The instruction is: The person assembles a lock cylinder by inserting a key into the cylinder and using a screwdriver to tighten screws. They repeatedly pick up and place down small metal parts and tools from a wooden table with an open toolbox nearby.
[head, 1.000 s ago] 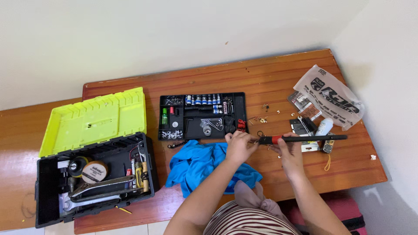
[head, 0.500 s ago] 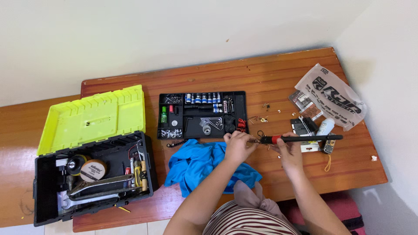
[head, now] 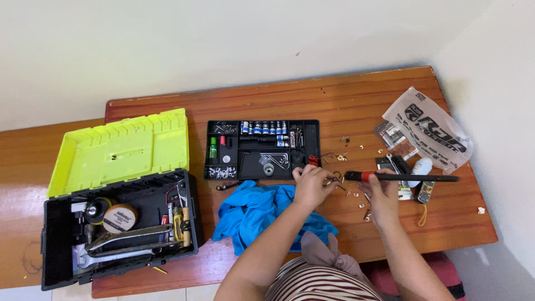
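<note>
My right hand (head: 383,196) grips a long black tool with a red band (head: 401,177), held level above the wooden table (head: 356,106). My left hand (head: 312,185) hovers just left of the tool's near end, fingers curled over small metal hooks and screws (head: 341,177) scattered on the wood. A black organiser tray (head: 262,149) with batteries and small parts lies right behind my left hand. A crumpled blue cloth (head: 257,210) lies under my left forearm.
An open black toolbox (head: 120,226) with a lime-green lid (head: 120,150) stands at the left, holding wrenches, tape rolls and screwdrivers. A printed plastic bag (head: 434,131), small packets and a white object (head: 421,166) lie at the right. Walls close off the back and right.
The view has drifted slightly. Both hands and the long tool stay in nearly the same place over the small parts.
</note>
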